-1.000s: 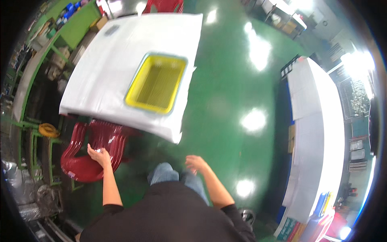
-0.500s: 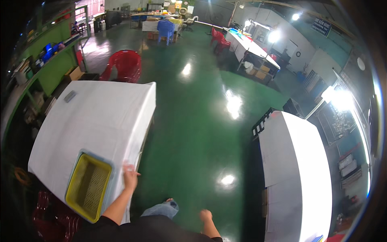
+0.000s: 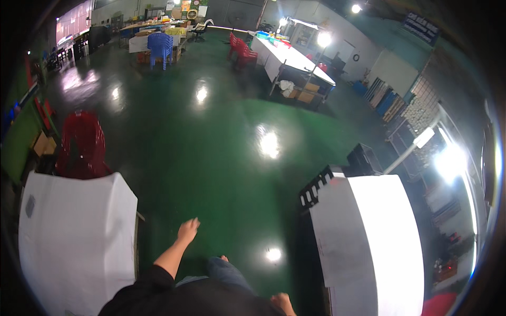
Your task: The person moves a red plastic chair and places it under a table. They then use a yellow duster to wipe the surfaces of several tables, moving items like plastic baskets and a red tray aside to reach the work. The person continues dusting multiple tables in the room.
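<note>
My left hand (image 3: 188,230) hangs over the green floor (image 3: 226,174), out in front of my body. Its fingers are loosely curled and nothing shows in them. It is nearest to a table with a white cover (image 3: 116,226) on the left, without touching it. Low in the picture, my right hand (image 3: 282,302) is at my side, fingers curled in and no object visible. The table with a white cover (image 3: 392,237) on the right stands beside it, apart from the hand.
Stacked red chairs (image 3: 84,142) stand behind the left table. Black crates (image 3: 363,158) sit at the right table's far end, near a bright lamp (image 3: 450,163). Farther off are a long white table (image 3: 295,58), more red chairs (image 3: 244,51) and stacked blue chairs (image 3: 159,46).
I have walked forward between the tables. My left hand has come away from the left table's edge, and the yellow basket there has left the view. The right hand sits lower in the picture.
</note>
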`<state>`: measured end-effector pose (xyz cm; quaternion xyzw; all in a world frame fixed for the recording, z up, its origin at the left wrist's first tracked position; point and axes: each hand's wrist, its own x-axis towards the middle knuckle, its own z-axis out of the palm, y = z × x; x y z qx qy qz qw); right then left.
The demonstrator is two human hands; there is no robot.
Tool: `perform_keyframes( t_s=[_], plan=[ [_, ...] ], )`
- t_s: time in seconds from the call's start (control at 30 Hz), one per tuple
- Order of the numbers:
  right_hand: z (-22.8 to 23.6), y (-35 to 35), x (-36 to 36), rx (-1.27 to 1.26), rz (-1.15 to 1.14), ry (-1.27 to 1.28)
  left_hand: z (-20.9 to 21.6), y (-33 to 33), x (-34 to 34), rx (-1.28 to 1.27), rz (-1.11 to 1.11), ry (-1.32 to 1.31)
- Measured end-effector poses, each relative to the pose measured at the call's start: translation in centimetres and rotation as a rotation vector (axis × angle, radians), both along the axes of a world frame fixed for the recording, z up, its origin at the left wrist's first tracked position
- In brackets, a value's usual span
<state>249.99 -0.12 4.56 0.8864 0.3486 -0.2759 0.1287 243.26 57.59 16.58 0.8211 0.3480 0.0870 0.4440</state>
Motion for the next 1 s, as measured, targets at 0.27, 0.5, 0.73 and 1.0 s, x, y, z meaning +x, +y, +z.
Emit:
perform_keyframes(
  t_s=[0.27, 0.5, 0.73, 1.0],
  plan=[
    [15.6, 59.3, 44.1, 1.08, -0.329, 0.496, -12.1, 11.6, -22.6, 0.023, -0.46, 1.194],
    [13.8, 78.1, 63.0, 0.946, -0.589, 0.689, -9.2, 32.9, 10.0, -0.541, 0.151, 1.168],
    [1.2, 65.7, 70.6, 0.074, -1.286, 0.538, -1.2, 67.7, 66.3, -0.155, 0.049, -0.098],
    [-0.6, 95.6, 106.4, -0.001, -0.267, 0.205, -1.2, 91.2, 95.6, -0.371, 0.201, -0.3]
  ],
)
